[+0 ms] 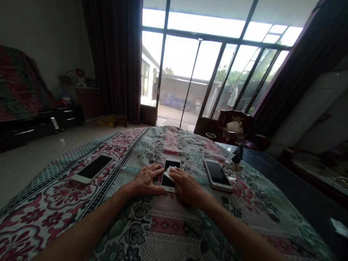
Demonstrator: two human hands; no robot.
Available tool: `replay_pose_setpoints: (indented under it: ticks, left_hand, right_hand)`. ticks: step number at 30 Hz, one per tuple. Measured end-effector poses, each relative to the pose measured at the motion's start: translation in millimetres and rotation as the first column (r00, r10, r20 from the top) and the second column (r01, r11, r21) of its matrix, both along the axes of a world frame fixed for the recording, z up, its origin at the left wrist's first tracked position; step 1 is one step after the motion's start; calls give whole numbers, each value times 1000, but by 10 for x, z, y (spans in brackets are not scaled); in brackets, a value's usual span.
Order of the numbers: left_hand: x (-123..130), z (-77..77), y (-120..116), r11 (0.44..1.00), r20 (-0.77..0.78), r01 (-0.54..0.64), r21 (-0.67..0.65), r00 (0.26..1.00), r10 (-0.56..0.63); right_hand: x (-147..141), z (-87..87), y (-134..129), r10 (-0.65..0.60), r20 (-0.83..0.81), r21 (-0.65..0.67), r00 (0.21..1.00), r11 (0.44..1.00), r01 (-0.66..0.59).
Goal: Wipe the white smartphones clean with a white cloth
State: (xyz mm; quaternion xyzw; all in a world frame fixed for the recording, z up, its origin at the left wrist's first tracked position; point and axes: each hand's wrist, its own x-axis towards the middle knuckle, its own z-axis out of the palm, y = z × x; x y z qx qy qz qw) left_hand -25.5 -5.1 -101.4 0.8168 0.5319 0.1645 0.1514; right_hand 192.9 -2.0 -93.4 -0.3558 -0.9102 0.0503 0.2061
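Note:
In the middle of the cloth-covered table lies a white smartphone [171, 164] with a dark screen. My left hand [145, 179] steadies its left side, thumb at the lower corner and fingers at the upper edge. My right hand [187, 185] presses a crumpled white tissue [169, 172] onto the screen with bent fingers. A second white smartphone [94, 168] rests off to the left, screen up. On the right lies a larger smartphone [218, 174] with a pale frame, also screen up.
A patterned tablecloth [168, 221] covers the table. Past the right phone stands a small dark ornament on a clear base [233, 165]. The dark bare tabletop [268, 172] shows at right, with a white paper [339, 227] near its edge. A wooden chair [235, 127] stands beyond.

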Motion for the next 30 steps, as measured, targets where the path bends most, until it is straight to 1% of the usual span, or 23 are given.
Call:
replay_pose_setpoints:
  ticks: [2,5,7,9,11,13,18,20,23,25,26,28,30]
  left_hand:
    - [-1,3,0,1000,7,-5,-11,1000,6]
    - [-4,3,0,1000,6,-4,-5,1000,4]
    - [-6,9,-1,1000,-1,3,4,1000,-3]
    - [-5,21,-3,1000,-16,7,-3,1000,-7]
    - [-4,32,-3,1000,-35,6,-18,999,-6]
    - [-3,28,2,1000,-45,8,-16,999,-8]
    - [-12,-28,29,1000,-39,21,23,999,-20]
    - [-13,-35,33,1000,-42,15,17,999,-14]
    - [-7,-21,29,1000,-54,4,11,999,-4]
    - [-5,-6,23,1000,-64,6,8,998,-6]
    - [-5,0,20,1000,-66,11,8,998,-11]
    - [-7,6,17,1000,-65,19,8,998,-19]
    - [-11,6,15,1000,-66,19,5,998,-19]
  right_hand:
    - [-92,23,243,-21,30,-20,999,1000,21]
    - [-261,65,548,-93,31,-8,995,996,94]
    - [-351,78,664,-132,36,-9,991,991,133]
    - [-390,72,691,-148,42,-13,988,989,148]
    - [-368,48,628,-133,41,-13,990,991,134]
    - [-297,15,496,-88,31,-11,996,996,89]
    - [-67,-40,21,72,-29,-3,997,997,-72]
    - [-5,-35,-174,106,-72,5,992,994,-106]
    - [59,-22,-394,171,-74,-31,982,984,-174]
    - [94,-27,-437,191,-79,-39,978,980,-195]
    - [109,-34,-417,182,-87,-32,979,982,-185]
    - [123,-45,-296,134,-99,-9,986,991,-136]
    - [104,-42,-95,78,-87,-1,993,997,-78]
